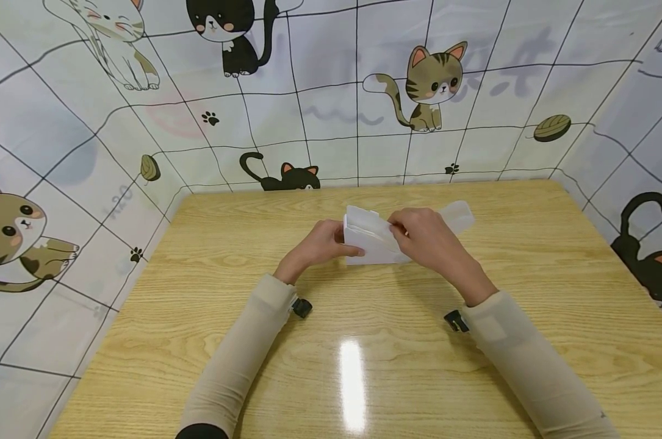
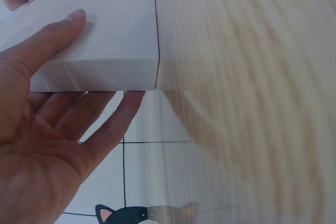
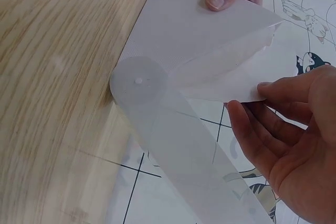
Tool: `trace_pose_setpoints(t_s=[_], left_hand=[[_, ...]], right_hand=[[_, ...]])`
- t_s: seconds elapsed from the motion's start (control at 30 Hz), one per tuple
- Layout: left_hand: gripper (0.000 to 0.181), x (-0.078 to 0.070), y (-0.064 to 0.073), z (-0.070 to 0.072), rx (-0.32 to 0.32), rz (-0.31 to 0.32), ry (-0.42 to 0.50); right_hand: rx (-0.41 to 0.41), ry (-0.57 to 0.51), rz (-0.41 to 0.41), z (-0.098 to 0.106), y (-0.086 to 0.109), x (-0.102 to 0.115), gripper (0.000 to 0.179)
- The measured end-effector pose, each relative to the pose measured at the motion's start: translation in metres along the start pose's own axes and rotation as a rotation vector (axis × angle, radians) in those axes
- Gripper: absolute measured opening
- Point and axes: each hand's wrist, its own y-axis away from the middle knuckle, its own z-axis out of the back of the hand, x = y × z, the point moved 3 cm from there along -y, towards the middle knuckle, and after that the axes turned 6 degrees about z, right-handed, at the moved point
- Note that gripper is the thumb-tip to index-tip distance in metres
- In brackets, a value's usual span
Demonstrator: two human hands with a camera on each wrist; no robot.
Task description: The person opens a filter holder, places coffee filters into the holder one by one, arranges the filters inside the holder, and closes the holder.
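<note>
A white, block-like pack (image 1: 371, 251) stands on its long edge near the table's middle. My left hand (image 1: 326, 241) grips its left end, the thumb lying on the near face and the fingers behind. On the right, my right hand (image 1: 424, 236) pinches a white sheet-like flap (image 3: 231, 80) that angles away from the pack's top. A translucent rounded strip (image 3: 184, 145) is joined by a round rivet at the pack's lower corner and swings out to the right. Whether the flap is one sheet or several, I cannot tell.
The pack stands on a wood-grain table (image 1: 254, 378). A patterned backdrop with cartoon cats (image 1: 435, 85) rises behind and along both sides. A small black clip-like piece hangs at each sleeve cuff (image 1: 276, 292). A bright reflection lies at the table's front.
</note>
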Motion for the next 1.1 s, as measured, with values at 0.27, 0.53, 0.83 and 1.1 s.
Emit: trace_pose_setpoints(t_s=[0.27, 0.53, 0.83, 1.1], left_hand=[[0.039, 0.0016, -0.0005, -0.0001, -0.002, 0.002, 0.001], [0.040, 0.0030, -0.0016, -0.0001, -0.001, -0.008, -0.002], [0.040, 0.0030, -0.0018, -0.0011, 0.004, -0.002, -0.002], [0.040, 0.0032, -0.0023, -0.0011, 0.000, 0.000, -0.005]], right_hand=[[0.013, 0.010, 0.018, -0.0015, 0.0005, -0.0002, 0.015], [0.002, 0.012, 0.042, -0.0037, 0.0002, -0.0015, 0.014], [0.011, 0.007, 0.038, -0.0065, 0.0002, -0.0031, 0.011], [0.036, 0.001, 0.032, -0.0072, 0.0005, -0.0031, 0.011]])
